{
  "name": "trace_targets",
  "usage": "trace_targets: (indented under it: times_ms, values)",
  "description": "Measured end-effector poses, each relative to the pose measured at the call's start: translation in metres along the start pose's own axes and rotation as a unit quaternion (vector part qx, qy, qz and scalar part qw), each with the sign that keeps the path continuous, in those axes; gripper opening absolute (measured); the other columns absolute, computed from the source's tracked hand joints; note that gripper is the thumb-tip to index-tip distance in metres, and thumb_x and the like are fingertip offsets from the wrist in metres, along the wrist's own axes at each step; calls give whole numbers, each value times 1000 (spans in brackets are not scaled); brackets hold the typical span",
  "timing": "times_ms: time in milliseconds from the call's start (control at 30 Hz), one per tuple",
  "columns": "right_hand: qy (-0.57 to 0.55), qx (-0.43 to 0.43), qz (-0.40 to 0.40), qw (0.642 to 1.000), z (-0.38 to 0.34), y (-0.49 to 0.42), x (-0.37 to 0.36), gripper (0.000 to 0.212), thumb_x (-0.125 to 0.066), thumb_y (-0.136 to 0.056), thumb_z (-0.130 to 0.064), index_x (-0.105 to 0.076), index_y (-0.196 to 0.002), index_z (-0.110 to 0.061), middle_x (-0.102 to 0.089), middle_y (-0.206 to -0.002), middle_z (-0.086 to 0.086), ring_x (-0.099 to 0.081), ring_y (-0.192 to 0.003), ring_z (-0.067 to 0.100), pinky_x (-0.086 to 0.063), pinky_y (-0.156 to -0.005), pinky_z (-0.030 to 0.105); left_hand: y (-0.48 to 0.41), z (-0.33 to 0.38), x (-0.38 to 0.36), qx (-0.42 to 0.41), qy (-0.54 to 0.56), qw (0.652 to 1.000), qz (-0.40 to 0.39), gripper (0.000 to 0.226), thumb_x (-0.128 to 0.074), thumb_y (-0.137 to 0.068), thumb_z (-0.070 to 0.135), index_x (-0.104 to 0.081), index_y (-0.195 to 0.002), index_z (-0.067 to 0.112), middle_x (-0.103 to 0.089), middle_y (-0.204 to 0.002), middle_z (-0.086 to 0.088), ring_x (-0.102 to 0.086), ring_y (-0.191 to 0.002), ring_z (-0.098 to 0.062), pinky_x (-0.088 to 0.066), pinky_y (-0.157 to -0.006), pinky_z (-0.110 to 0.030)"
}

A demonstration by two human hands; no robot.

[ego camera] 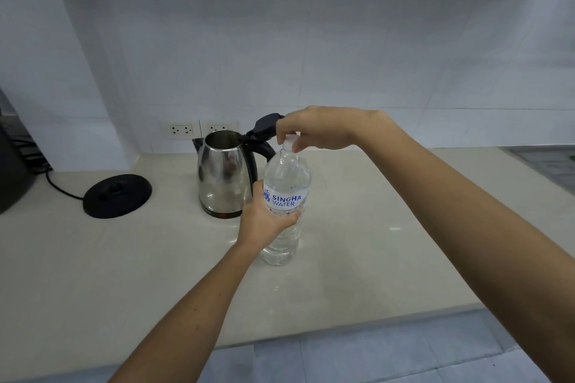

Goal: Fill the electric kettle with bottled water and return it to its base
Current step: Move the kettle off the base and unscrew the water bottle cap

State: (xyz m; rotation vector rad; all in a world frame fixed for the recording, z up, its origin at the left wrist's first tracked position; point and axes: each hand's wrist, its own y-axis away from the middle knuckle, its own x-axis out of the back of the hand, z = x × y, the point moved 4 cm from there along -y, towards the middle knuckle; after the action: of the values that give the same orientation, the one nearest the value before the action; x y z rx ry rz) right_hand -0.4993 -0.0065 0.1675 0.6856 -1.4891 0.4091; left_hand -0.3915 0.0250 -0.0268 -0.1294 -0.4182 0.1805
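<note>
A clear water bottle with a white and blue label stands upright on the counter. My left hand wraps around its middle. My right hand pinches the white cap on top of it. Just left of and behind the bottle stands the steel electric kettle, off its base, with its black lid tipped open. The round black kettle base lies further left on the counter, its cord running off to the left.
A dark appliance stands at the far left edge. Two wall sockets sit on the white tiled wall behind the kettle. The counter's front edge runs across the lower view, with grey floor tiles below.
</note>
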Motion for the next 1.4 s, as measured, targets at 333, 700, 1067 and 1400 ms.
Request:
trace_targets:
  times_ms: [333, 700, 1067, 1400]
  values:
    - [-85, -57, 44, 994, 4, 11, 2, 59, -57, -86, -57, -36, -139, -40, -50, -125, -10, -52, -101, 13, -37, -86, 29, -2, -4, -2, 10, 17, 1000, -2, 86, -88, -59, 41, -41, -129, 25, -64, -110, 6, -63, -98, -13, -46, -78, -20]
    - [-43, -90, 99, 990, 2, 3, 2, 25, -60, -87, -34, -63, -103, -15, -60, -93, 2, -59, -89, 24, -43, -63, 29, -2, -7, -3, 11, 23, 1000, -6, 86, -89, -59, 38, -41, -128, 23, -64, -111, 5, -63, -99, -14, -47, -78, -20]
    - [-373, -72, 258, 888, 30, 29, -17, 16, -64, -75, -16, -55, -89, -17, -68, -92, 6, -71, -82, 26, -59, -78, 44, 1, -9, -5, -1, 35, 999, -1, 84, -89, -61, 34, -41, -129, 26, -62, -111, 10, -61, -98, -10, -48, -82, -21]
    - [-453, -228, 280, 816, 104, 36, -161, 24, -79, -70, -27, -57, -70, -18, -73, -90, 5, -70, -85, 19, -50, -66, 29, 5, -10, -12, 15, 62, 998, 15, 78, -90, -60, 33, -42, -123, 31, -63, -111, 14, -62, -103, -8, -51, -91, -25]
